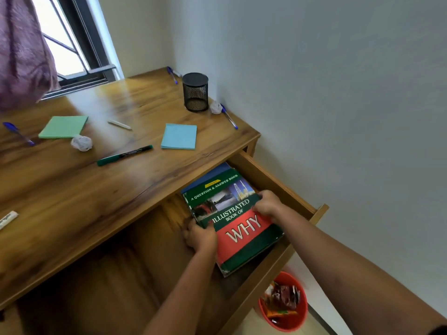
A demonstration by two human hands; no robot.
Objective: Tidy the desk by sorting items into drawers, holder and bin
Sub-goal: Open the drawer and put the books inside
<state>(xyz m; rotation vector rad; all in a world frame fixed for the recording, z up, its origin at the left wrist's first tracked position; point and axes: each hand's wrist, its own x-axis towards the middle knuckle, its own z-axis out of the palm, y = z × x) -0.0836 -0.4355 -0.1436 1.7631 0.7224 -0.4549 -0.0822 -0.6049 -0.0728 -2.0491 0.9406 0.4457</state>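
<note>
Head view. Your left hand (200,236) grips the near-left edge of the green-and-red book (232,221), and your right hand (267,205) grips its right edge, fingers curled over the cover. The book lies inside the pulled-out drawer (278,187), resting on a blue book (212,174) whose far end sits under the edge of the desk (96,189). The drawer's right wall runs just beside your right hand.

On the desk top, note the following:
- a black mesh holder (195,93) near the wall, upright;
- a crumpled paper ball (216,108) and a blue pen (229,116) just beside the holder;
- a blue sticky pad (179,136), a green marker (124,155) and a white stick (119,124) mid-desk;
- a green sticky pad (63,126), a second paper ball (81,142) and another blue pen (18,132) to the left.

A red bin (284,303) holding wrappers stands on the floor below the drawer.
</note>
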